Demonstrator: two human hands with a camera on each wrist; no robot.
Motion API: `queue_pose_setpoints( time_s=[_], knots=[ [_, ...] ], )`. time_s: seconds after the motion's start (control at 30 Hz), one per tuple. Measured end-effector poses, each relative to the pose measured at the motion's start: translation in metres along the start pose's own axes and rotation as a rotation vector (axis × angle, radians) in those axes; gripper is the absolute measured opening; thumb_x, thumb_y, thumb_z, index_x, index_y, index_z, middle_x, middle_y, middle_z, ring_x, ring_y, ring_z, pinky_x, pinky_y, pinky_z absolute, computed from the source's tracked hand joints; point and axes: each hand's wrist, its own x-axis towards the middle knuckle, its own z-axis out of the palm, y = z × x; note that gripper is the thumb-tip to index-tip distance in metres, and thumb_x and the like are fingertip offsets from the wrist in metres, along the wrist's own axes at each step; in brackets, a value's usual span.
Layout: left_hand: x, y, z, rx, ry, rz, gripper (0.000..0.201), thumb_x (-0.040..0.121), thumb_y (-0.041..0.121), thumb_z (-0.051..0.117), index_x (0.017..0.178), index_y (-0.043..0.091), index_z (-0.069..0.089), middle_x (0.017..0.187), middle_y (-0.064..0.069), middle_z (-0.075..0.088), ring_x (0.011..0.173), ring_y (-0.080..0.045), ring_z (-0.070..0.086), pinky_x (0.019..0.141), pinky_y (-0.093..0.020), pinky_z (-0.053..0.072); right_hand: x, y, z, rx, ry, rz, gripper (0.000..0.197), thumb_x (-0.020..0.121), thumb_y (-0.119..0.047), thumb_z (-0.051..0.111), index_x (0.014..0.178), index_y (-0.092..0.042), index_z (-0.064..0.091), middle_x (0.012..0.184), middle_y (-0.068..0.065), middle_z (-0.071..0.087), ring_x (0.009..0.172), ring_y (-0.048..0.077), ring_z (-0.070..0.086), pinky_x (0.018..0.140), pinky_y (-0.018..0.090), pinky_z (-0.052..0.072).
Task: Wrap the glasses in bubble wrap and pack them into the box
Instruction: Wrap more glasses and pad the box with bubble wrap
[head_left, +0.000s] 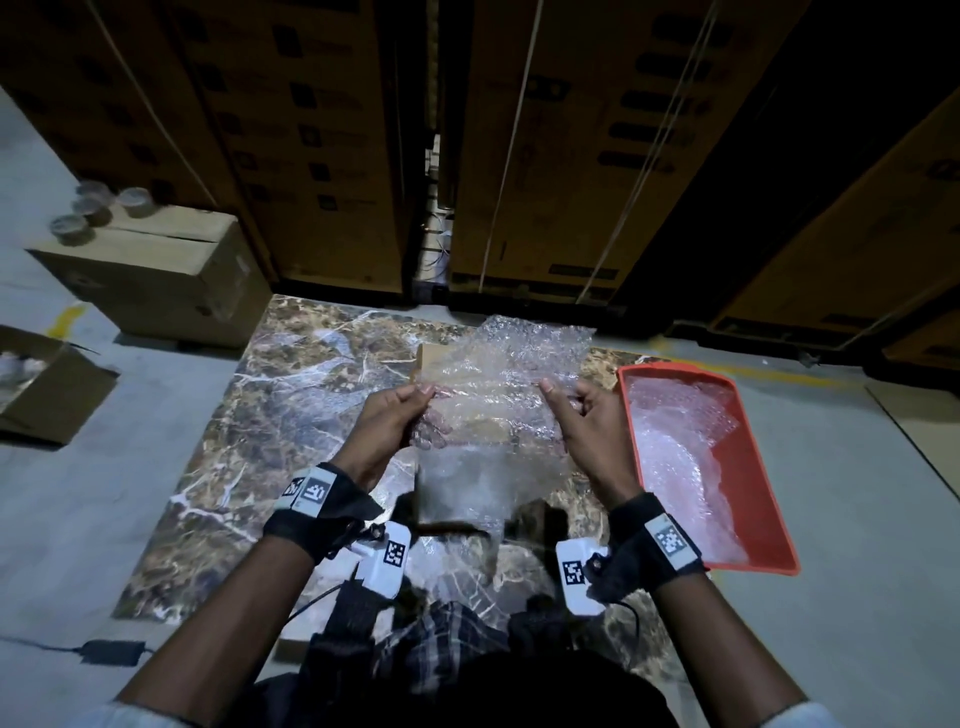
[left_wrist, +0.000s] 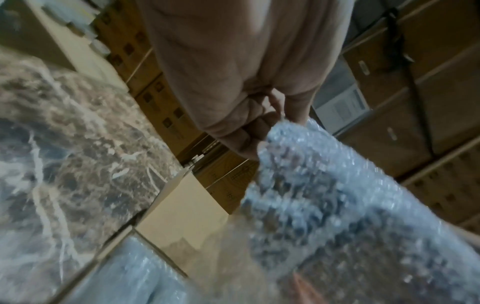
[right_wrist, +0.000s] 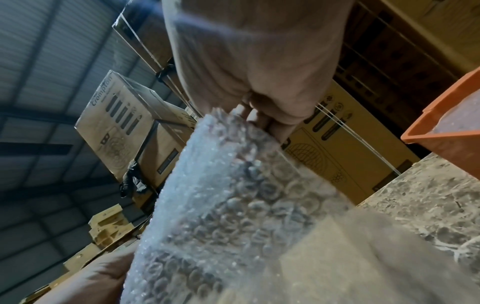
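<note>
Bubble wrap (head_left: 498, 374) pinched between left hand (head_left: 395, 421), right hand (head_left: 582, 415)

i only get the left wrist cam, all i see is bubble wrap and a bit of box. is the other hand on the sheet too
Observer: Yes. The right hand pinches the bubble wrap sheet at its right edge, and the left hand grips the left edge.
Operator: where's the spare wrap
Observer: In an orange tray on the right side of the marble slab.
Operator: any glasses left to wrap
Observer: A few clear glasses stand on a closed carton at the far left.
Operator: is a glass inside the sheet now
Observer: I cannot tell; the sheet is held up over the small box and hides what lies behind it.
</note>
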Motion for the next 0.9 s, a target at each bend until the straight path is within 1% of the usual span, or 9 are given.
queue_pose_setpoints(
  time_s=[0.17, 0.27, 0.4, 0.57, 0.6, 0.63, 0.67, 0.73, 0.9],
  knots=[
    [-0.006, 0.006, 0.009, 0.084, -0.018, 0.189, 0.033, 0.100, 0.035, 0.059, 0.124, 0.013, 0.062, 0.069, -0.009, 0.069, 0.060, -0.024, 0.064, 0.061, -0.031, 0.052, 0.000, -0.012, 0.006, 0.073, 0.014, 0.049, 0.034, 0.104, -0.034, 0.060, 0.075, -0.018, 0.052, 0.055, -0.020, 0.044, 0.050, -0.001, 0.038, 0.051, 0.013, 0.036],
    [-0.011, 0.003, 0.012, 0.074, -0.111, 0.134, 0.053, 0.085, 0.027, 0.075, 0.131, 0.009, 0.054, 0.087, -0.015, 0.075, 0.080, -0.028, 0.072, 0.085, -0.038, 0.058, 0.007, -0.011, 0.005, 0.123, 0.008, 0.093, 0.034, 0.102, -0.044, 0.060, 0.090, -0.012, 0.064, 0.079, -0.018, 0.061, 0.084, 0.005, 0.062, 0.083, 0.024, 0.050],
    [-0.014, -0.001, 0.013, 0.138, -0.128, 0.144, 0.024, 0.084, 0.017, 0.077, 0.106, 0.013, 0.069, 0.076, -0.001, 0.073, 0.068, -0.014, 0.068, 0.068, -0.027, 0.059, 0.013, -0.016, -0.004, 0.152, 0.019, 0.135, 0.051, 0.101, -0.048, 0.060, 0.103, 0.003, 0.062, 0.106, 0.009, 0.072, 0.109, 0.013, 0.067, 0.102, 0.032, 0.048],
    [-0.017, -0.023, 0.013, 0.223, -0.323, 0.001, 0.060, 0.079, -0.003, 0.080, 0.118, 0.035, 0.054, 0.103, 0.020, 0.064, 0.092, 0.015, 0.065, 0.077, -0.008, 0.051, 0.015, -0.030, -0.022, 0.220, 0.065, 0.212, 0.034, 0.103, -0.047, 0.054, 0.089, -0.016, 0.049, 0.082, -0.004, 0.054, 0.076, 0.003, 0.054, 0.075, 0.023, 0.044],
    [-0.018, -0.029, 0.016, 0.242, -0.359, -0.044, 0.062, 0.078, -0.003, 0.081, 0.118, 0.034, 0.052, 0.104, 0.021, 0.063, 0.093, 0.018, 0.064, 0.080, -0.007, 0.051, 0.015, -0.030, -0.024, 0.231, 0.058, 0.237, 0.037, 0.104, -0.048, 0.052, 0.101, -0.011, 0.052, 0.095, -0.015, 0.034, 0.089, 0.005, 0.058, 0.080, 0.022, 0.044],
    [-0.017, -0.038, 0.019, 0.272, -0.390, -0.072, 0.061, 0.077, 0.000, 0.084, 0.119, 0.032, 0.054, 0.105, 0.014, 0.069, 0.100, 0.012, 0.066, 0.089, -0.014, 0.053, 0.013, -0.033, -0.025, 0.233, 0.052, 0.262, 0.044, 0.104, -0.047, 0.051, 0.114, -0.005, 0.053, 0.134, 0.012, 0.050, 0.129, 0.015, 0.045, 0.087, 0.023, 0.042],
    [-0.015, -0.047, 0.020, 0.304, -0.413, -0.063, 0.049, 0.076, 0.004, 0.087, 0.117, 0.021, 0.065, 0.107, 0.004, 0.075, 0.106, -0.001, 0.069, 0.098, -0.027, 0.054, 0.012, -0.036, -0.025, 0.233, 0.046, 0.275, 0.042, 0.105, -0.046, 0.049, 0.120, -0.008, 0.054, 0.110, -0.008, 0.060, 0.092, -0.005, 0.034, 0.092, 0.023, 0.039],
    [-0.009, -0.061, 0.022, 0.357, -0.427, -0.024, 0.027, 0.077, 0.006, 0.086, 0.102, 0.010, 0.076, 0.104, -0.008, 0.078, 0.103, -0.022, 0.073, 0.102, -0.044, 0.053, 0.011, -0.040, -0.029, 0.257, 0.041, 0.275, 0.024, 0.106, -0.043, 0.048, 0.107, -0.020, 0.055, 0.102, -0.014, 0.058, 0.092, -0.005, 0.055, 0.088, 0.021, 0.044],
    [-0.003, -0.077, 0.010, 0.414, -0.444, -0.044, 0.012, 0.080, -0.003, 0.081, 0.092, -0.001, 0.076, 0.083, -0.002, 0.077, 0.078, -0.013, 0.071, 0.079, -0.026, 0.057, 0.012, -0.044, -0.041, 0.236, 0.079, 0.246, 0.031, 0.105, -0.047, 0.049, 0.109, -0.017, 0.054, 0.103, 0.015, 0.067, 0.100, 0.020, 0.066, 0.098, 0.038, 0.055]
  ],
)
